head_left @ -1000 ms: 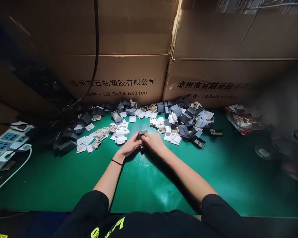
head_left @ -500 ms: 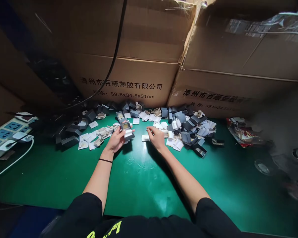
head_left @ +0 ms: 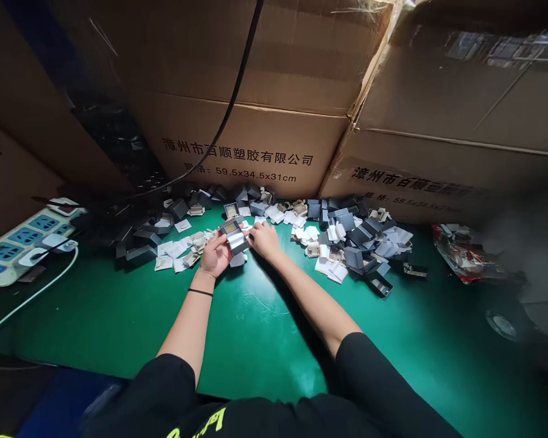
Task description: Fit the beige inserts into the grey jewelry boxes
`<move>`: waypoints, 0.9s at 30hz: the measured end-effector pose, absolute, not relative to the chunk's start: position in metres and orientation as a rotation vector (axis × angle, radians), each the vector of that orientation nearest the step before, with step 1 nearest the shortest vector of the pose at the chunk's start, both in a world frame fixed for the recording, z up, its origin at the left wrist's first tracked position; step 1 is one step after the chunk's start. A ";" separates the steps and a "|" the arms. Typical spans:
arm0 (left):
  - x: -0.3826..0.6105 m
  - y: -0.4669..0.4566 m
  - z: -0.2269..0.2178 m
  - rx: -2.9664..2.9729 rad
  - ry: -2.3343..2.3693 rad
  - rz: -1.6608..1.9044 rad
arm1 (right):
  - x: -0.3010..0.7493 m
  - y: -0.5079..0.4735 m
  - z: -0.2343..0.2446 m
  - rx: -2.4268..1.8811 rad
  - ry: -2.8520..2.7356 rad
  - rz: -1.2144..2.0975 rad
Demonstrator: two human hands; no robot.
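Observation:
My left hand (head_left: 215, 255) is closed around a small dark hinged box (head_left: 234, 236) that stands open, with a pale insert showing inside. My right hand (head_left: 263, 239) is right beside it, fingers curled at the box's right edge; a small white card seems pinched there, though I cannot be sure. Both hands hover over the green mat (head_left: 265, 322), at the front of a heap of similar dark little boxes (head_left: 354, 234), white cards (head_left: 335, 271) and beige inserts.
Big cardboard cartons (head_left: 256, 140) wall off the back of the mat. A white power strip (head_left: 22, 240) with a cord lies at the left. A red wrapped packet (head_left: 461, 258) sits at the right. A black cable (head_left: 228, 109) hangs in front of the cartons.
The hands parted from a closed box; the left one lifted it open while the right reached to the pile for a card, then came back to the box. My view swung left.

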State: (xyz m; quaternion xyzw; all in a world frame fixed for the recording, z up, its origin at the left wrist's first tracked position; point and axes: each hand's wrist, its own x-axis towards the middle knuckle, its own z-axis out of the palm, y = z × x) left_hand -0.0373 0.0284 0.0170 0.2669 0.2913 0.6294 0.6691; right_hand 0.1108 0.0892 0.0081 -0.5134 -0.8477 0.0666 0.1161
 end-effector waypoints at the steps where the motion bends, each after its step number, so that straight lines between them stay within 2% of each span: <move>1: -0.038 0.029 0.017 0.581 0.662 1.459 | 0.113 0.090 0.008 -1.474 -2.488 0.186; 3: -0.039 0.030 0.018 0.555 0.685 1.544 | 0.119 0.089 0.009 -1.445 -2.400 0.226; 7: -0.034 0.028 0.024 0.563 0.715 1.562 | 0.141 0.083 0.003 -1.410 -1.845 0.608; 14: 0.019 0.021 0.011 0.546 0.751 1.192 | 0.201 0.053 -0.021 -1.362 -1.364 1.036; 19: 0.032 0.020 0.000 0.578 0.790 0.994 | 0.224 0.038 -0.019 -1.136 -1.108 1.118; 27: 0.027 0.021 0.003 0.603 0.846 0.947 | 0.223 0.037 -0.017 -1.104 -1.032 1.239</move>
